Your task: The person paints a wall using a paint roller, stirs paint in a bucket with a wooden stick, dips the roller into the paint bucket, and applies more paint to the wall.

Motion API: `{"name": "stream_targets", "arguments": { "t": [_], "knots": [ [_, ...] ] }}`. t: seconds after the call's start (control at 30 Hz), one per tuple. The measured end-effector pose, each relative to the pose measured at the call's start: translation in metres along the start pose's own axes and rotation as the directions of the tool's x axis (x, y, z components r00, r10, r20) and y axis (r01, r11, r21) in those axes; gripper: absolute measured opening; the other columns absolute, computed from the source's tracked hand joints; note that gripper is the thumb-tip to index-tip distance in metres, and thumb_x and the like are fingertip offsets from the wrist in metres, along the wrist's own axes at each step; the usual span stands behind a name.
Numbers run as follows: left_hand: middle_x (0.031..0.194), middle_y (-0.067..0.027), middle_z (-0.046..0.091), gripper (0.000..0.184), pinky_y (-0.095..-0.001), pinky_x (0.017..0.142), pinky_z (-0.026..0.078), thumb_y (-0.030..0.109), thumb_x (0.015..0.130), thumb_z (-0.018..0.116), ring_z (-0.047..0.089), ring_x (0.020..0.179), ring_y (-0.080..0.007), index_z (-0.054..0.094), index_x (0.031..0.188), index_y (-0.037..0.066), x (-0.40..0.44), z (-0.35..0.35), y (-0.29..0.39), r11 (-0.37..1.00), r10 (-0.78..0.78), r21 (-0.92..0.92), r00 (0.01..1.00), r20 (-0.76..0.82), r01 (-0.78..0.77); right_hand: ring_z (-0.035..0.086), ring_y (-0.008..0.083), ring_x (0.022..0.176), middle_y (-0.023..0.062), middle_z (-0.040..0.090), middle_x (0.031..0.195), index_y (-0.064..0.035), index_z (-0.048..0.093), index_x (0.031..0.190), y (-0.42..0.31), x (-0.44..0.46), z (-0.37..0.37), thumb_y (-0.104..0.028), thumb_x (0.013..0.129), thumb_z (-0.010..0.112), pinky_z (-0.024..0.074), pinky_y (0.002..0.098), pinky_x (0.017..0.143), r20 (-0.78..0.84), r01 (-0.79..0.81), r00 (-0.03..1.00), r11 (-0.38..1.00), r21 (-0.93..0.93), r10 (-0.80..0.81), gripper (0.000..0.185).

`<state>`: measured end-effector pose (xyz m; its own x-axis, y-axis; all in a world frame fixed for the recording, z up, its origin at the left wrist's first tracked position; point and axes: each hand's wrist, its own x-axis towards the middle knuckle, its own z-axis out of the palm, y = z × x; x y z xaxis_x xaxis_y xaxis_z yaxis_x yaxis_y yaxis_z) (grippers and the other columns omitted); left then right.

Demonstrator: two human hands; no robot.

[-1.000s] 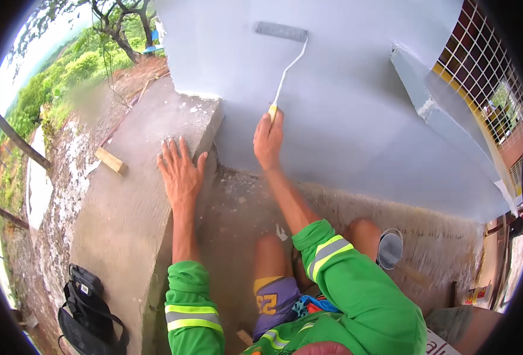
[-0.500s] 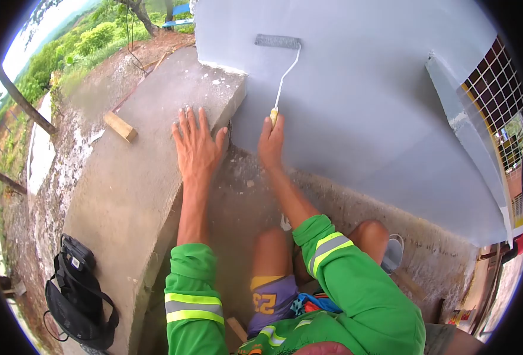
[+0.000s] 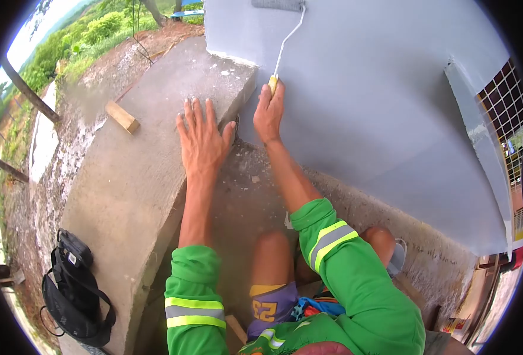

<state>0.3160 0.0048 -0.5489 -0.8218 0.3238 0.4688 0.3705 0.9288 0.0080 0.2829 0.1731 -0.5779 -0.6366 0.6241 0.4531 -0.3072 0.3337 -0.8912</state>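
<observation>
My right hand (image 3: 269, 113) is closed around the yellow handle of a paint roller (image 3: 282, 50). Its bent white metal rod runs up to a grey roller cover, which lies against the grey wall (image 3: 380, 100) at the top edge of the view. With fingers stretched out, my left hand (image 3: 204, 137) lies flat on the concrete ledge (image 3: 137, 171), near the ledge's inner edge and left of the roller handle.
A short wood block (image 3: 122, 117) lies on the ledge, left of my left hand. A black bag (image 3: 78, 290) rests at the lower left. At the right is a window with a white metal grille (image 3: 504, 112). Trees (image 3: 104, 41) stand beyond the ledge.
The roller has moved up the wall, with my right hand rising along with it. My left hand stays flat on the ledge. The view has shifted slightly.
</observation>
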Motion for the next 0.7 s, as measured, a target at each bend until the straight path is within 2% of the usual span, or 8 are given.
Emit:
{"name": "stream_targets", "arguments": {
  "t": [0.07,0.17,0.33,0.47,0.53,0.6,0.67,0.7],
  "knots": [
    [0.158,-0.02,0.038,0.072,-0.0536,0.122,0.021,0.056,0.102,0.043,0.024,0.152,-0.0362,0.04,0.153,0.005,0.0,-0.001,0.0,1.0,0.002,0.002,1.0,0.006,-0.002,0.058,0.0439,0.092,0.0276,0.059,0.101,0.0039,0.048,0.124,-0.011,0.012,0.005,-0.027,0.107,0.044,0.045,0.0486,0.084,0.0,-0.001,1.0,0.998,0.064,0.001,0.036],
    [0.158,-0.0199,0.038,0.072,-0.0535,0.122,0.021,0.056,0.102,0.043,0.025,0.151,-0.0361,0.04,0.153,0.005,0.0,-0.002,0.0,1.0,-0.005,0.002,1.0,0.011,0.005,0.058,0.0421,0.089,0.0258,0.059,0.097,0.0042,0.051,0.119,0.022,-0.016,-0.008,-0.027,0.107,0.045,0.0452,0.0482,0.083,-0.048,0.037,0.998,0.994,-0.101,-0.042,0.034],
    [0.158,-0.0198,0.038,0.072,-0.0534,0.122,0.02,0.055,0.102,0.044,0.025,0.151,-0.0359,0.04,0.153,0.005,-0.001,0.002,-0.001,1.0,-0.004,-0.018,1.0,0.003,0.004,0.057,0.0324,0.086,0.0204,0.057,0.094,0.0026,0.054,0.113,0.081,-0.11,-0.058,-0.029,0.106,0.048,0.0455,0.0443,0.08,-0.085,-0.198,0.979,0.964,-0.175,0.185,0.033],
    [0.159,-0.0205,0.036,0.078,-0.0534,0.122,0.02,0.054,0.096,0.055,0.023,0.152,-0.0363,0.037,0.154,0.005,-0.002,-0.003,-0.002,0.999,0.004,-0.05,0.999,0.047,-0.002,0.056,0.0265,0.077,0.0147,0.057,0.084,0.001,0.057,0.107,0.048,-0.117,-0.099,-0.03,0.104,0.051,0.0463,0.0416,0.073,-0.204,-0.193,0.967,0.961,-0.196,0.153,0.032],
    [0.159,-0.0209,0.034,0.086,-0.0533,0.122,0.02,0.053,0.09,0.065,0.021,0.153,-0.0367,0.035,0.155,0.006,-0.002,-0.009,-0.002,0.998,0.012,-0.055,0.997,0.082,-0.008,0.052,0.018,0.064,0.003,0.051,0.073,-0.0004,0.055,0.101,0.037,-0.118,-0.137,-0.024,0.102,0.057,0.045,0.0377,0.06,-0.225,-0.192,0.961,0.973,-0.128,0.16,0.024],
    [0.16,-0.0223,0.032,0.093,-0.0537,0.123,0.019,0.044,0.082,0.075,0.021,0.153,-0.0371,0.033,0.155,0.005,-0.005,-0.017,-0.002,0.997,0.027,-0.075,0.992,0.122,-0.018,0.048,0.0195,0.054,0.0012,0.049,0.066,-0.001,0.055,0.096,0.005,-0.127,-0.19,-0.023,0.098,0.063,0.0418,0.0382,0.053,-0.223,-0.116,0.973,0.969,-0.22,0.066,0.023],
    [0.161,-0.0228,0.03,0.101,-0.0542,0.123,0.018,0.039,0.077,0.081,0.02,0.153,-0.0373,0.029,0.157,0.006,-0.002,-0.021,-0.002,0.996,0.037,-0.089,0.99,0.137,-0.025,0.062,0.0325,0.067,0.0192,0.061,0.075,0.0011,0.058,0.097,-0.042,-0.136,-0.256,-0.029,0.094,0.067,0.0472,0.045,0.063,-0.141,-0.116,0.989,0.868,-0.482,0.053,0.032],
    [0.161,-0.0226,0.029,0.104,-0.0545,0.123,0.018,0.038,0.075,0.083,0.019,0.153,-0.0373,0.028,0.157,0.007,-0.003,-0.019,-0.004,0.996,0.037,-0.09,0.989,0.145,-0.024,0.063,0.0371,0.068,0.0207,0.063,0.075,0.0,0.058,0.096,-0.062,-0.14,-0.288,-0.028,0.092,0.069,0.0478,0.0469,0.062,-0.137,-0.119,0.989,0.826,-0.55,0.051,0.03]
  ]
}}
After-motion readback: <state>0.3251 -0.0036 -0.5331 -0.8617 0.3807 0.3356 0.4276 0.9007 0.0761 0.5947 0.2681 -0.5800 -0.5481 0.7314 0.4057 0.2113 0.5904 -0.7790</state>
